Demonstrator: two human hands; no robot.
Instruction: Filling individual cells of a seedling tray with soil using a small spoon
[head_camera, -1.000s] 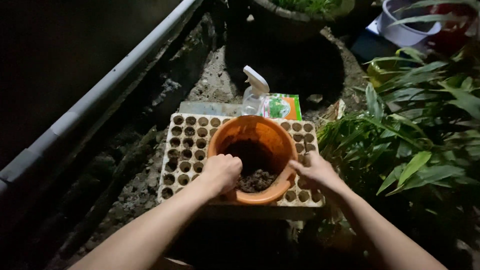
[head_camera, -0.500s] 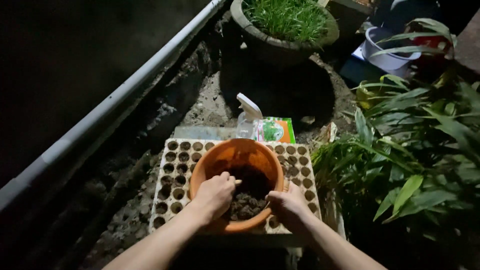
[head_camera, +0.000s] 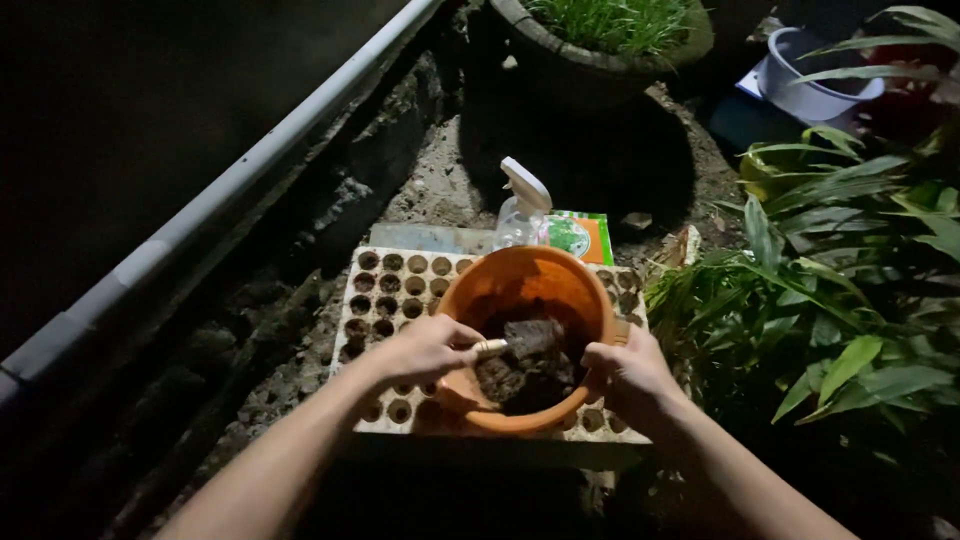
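Observation:
An orange plastic bowl (head_camera: 560, 285) with dark clumpy soil (head_camera: 515, 375) rests tilted on a pale seedling tray (head_camera: 390, 290) full of round cells. My left hand (head_camera: 425, 347) grips the short handle of a small trowel (head_camera: 528, 337) whose blade, loaded with soil, is raised inside the bowl. My right hand (head_camera: 625, 370) clasps the bowl's right rim and holds it steady.
A clear spray bottle (head_camera: 522, 210) and a green-and-orange seed packet (head_camera: 583, 235) lie behind the tray. A grey pipe (head_camera: 230, 190) runs along the left. Leafy plants (head_camera: 850, 290) crowd the right; a round planter of grass (head_camera: 600, 35) and a pale tub (head_camera: 815, 75) stand farther back.
My left hand has lifted the trowel out of the soil with a load on its blade. My right hand stays on the bowl's rim. The camera view shifted slightly.

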